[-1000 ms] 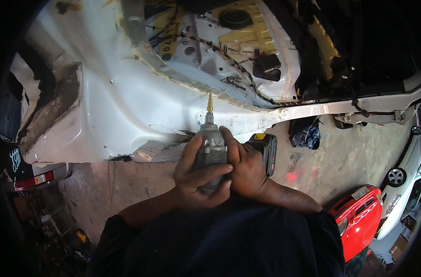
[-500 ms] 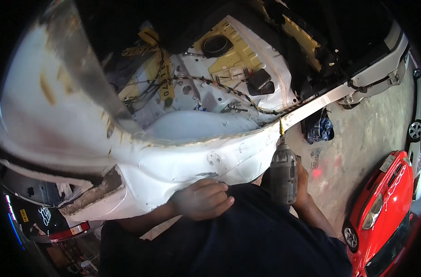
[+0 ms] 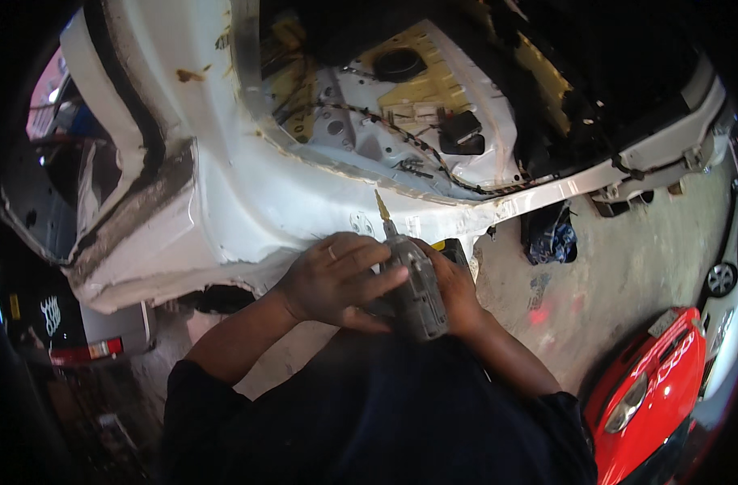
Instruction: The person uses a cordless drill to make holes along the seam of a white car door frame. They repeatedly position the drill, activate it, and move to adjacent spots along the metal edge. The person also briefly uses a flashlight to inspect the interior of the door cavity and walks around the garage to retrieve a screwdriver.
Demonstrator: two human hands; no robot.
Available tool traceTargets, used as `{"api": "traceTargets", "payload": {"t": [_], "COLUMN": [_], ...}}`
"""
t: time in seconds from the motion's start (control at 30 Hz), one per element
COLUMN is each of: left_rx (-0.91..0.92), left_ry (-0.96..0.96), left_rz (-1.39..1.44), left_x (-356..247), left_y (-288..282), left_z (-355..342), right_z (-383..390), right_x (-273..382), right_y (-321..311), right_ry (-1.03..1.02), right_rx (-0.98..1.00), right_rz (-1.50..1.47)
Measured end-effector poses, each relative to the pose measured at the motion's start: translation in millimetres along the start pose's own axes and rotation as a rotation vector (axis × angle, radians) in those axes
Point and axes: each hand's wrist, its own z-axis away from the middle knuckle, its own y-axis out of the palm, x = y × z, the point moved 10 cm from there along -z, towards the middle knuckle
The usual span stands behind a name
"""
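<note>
- Your right hand (image 3: 456,295) is wrapped around the drill (image 3: 421,295), gripping it from the right; the handle itself is mostly hidden.
- Your left hand (image 3: 324,279), a ring on one finger, lies along the left of the grip with fingers spread and slightly bent; they reach over the drill's side, but you can't make out whether they press on it.
- The drill sits between your two hands, body tilted, its rear toward your dark shirt (image 3: 377,412).
- Just ahead of the grip, the gold-coloured bit (image 3: 382,207) points away from you and a little left, over the white car panel (image 3: 292,194); whether its tip touches is unclear.
- Just beyond your right hand sits a dark battery pack (image 3: 455,252), partly covered.
- Farther ahead of the grip, inside the bodywork, run a wiring harness (image 3: 420,145) and, near it, a black box (image 3: 461,128).
- Right of the grip, past the panel's narrow rail, is a blue patterned bag (image 3: 551,236) near the concrete floor (image 3: 506,283).
- Well to the right and nearer you stands a red car (image 3: 660,388).
</note>
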Motion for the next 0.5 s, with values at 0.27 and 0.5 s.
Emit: {"api": "traceTargets", "payload": {"t": [0.27,0.5], "left_rx": [0.017,0.036], "left_ry": [-0.237,-0.272], "left_rz": [-0.119,-0.137], "left_x": [1,6], "left_y": [4,5], "left_z": [-10,-11], "right_z": [-22,-31], "right_x": [-9,-8], "right_y": [1,4], "right_ry": [-0.080,-0.087], "right_rx": [0.106,0.044], "right_rz": [-0.089,-0.132]}}
